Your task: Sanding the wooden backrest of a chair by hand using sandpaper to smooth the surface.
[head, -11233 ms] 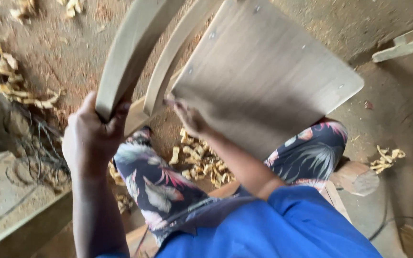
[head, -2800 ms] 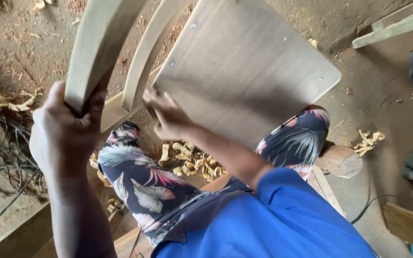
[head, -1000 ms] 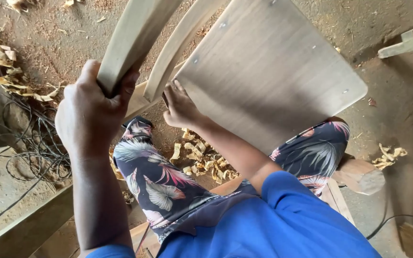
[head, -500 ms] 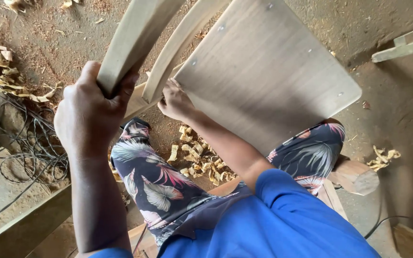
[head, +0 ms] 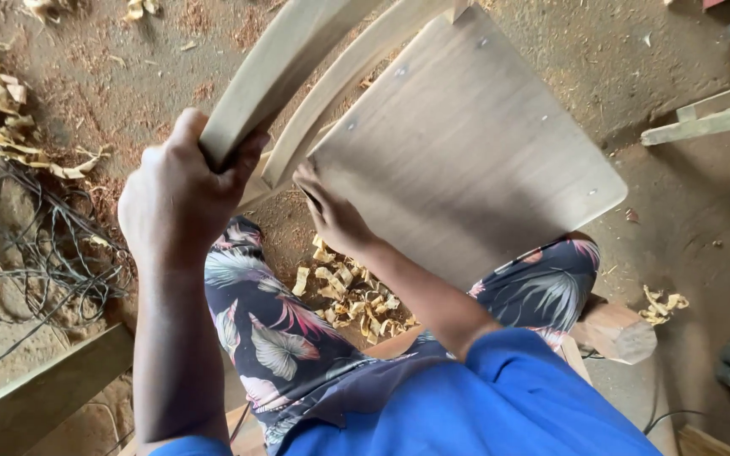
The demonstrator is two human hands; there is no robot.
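Observation:
An unfinished wooden chair is held tilted in front of me, its flat plywood seat (head: pixel 475 143) facing up and to the right. My left hand (head: pixel 175 198) is wrapped around the nearer curved back rail (head: pixel 276 72). A second curved rail (head: pixel 356 76) runs beside it. My right hand (head: pixel 331 215) sits at the seat's near edge, fingers tucked under where the seat meets the rails; whether it holds anything is hidden. My knees in floral trousers are below the chair.
Wood shavings (head: pixel 352 295) lie on the dirt floor between my legs and at the left. Tangled wires (head: pixel 40 253) lie at left beside a wooden beam (head: pixel 35 393). A timber frame piece (head: pixel 707 118) lies at right, with a wood block (head: pixel 618 329) by my right knee.
Hardly anything has moved in the last second: my right hand has shifted slightly along the seat's near edge. The left hand keeps its grip on the rail.

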